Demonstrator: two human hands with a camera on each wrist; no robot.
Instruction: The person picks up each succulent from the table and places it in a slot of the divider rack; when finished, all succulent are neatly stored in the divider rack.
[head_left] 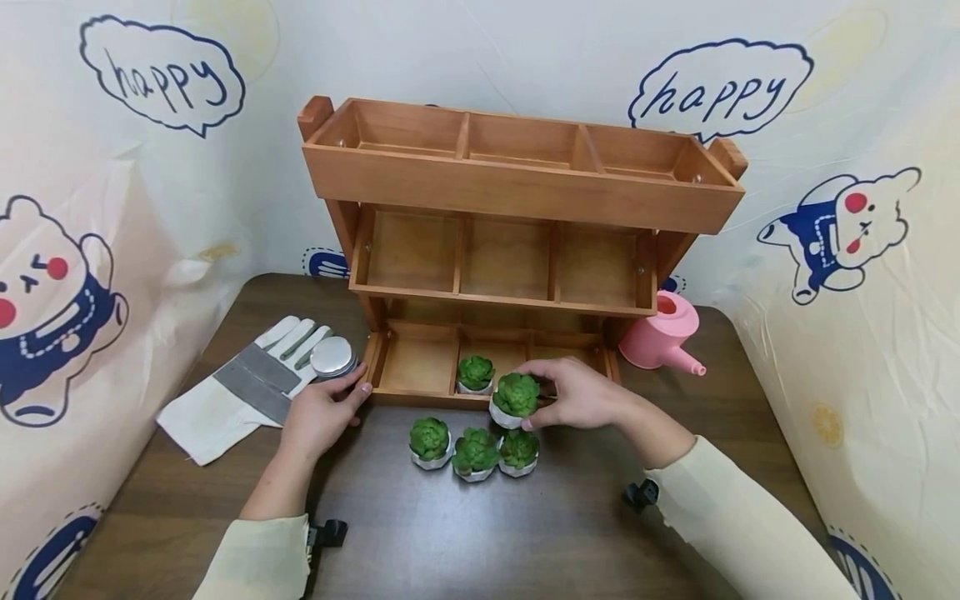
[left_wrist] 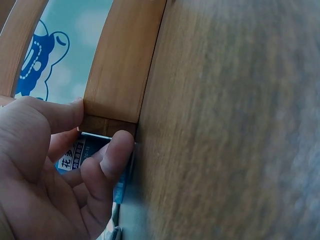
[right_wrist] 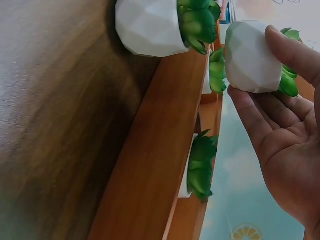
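Observation:
My right hand (head_left: 573, 392) pinches a small potted succulent (head_left: 516, 395) by its white faceted pot, thumb on one side and fingers on the other. It is raised in front of the bottom tray of a three-tier wooden plant stand (head_left: 525, 192). Fingers of my left hand (head_left: 322, 417) grip the tray's front left corner, clearly seen in the left wrist view. One potted succulent (head_left: 476, 375) sits in the tray's middle compartment. Another succulent (right_wrist: 201, 167) shows in the tray in the right wrist view, hidden behind my hand from above. Three more potted succulents (head_left: 475, 454) stand on the table before the stand.
A white and grey work glove (head_left: 258, 383) lies left of the stand. Beside my left hand is a tin with a silver lid (head_left: 333, 357). A pink watering can (head_left: 660, 333) stands at the right. Printed cloth (head_left: 480, 50) hangs around the table (head_left: 570, 533).

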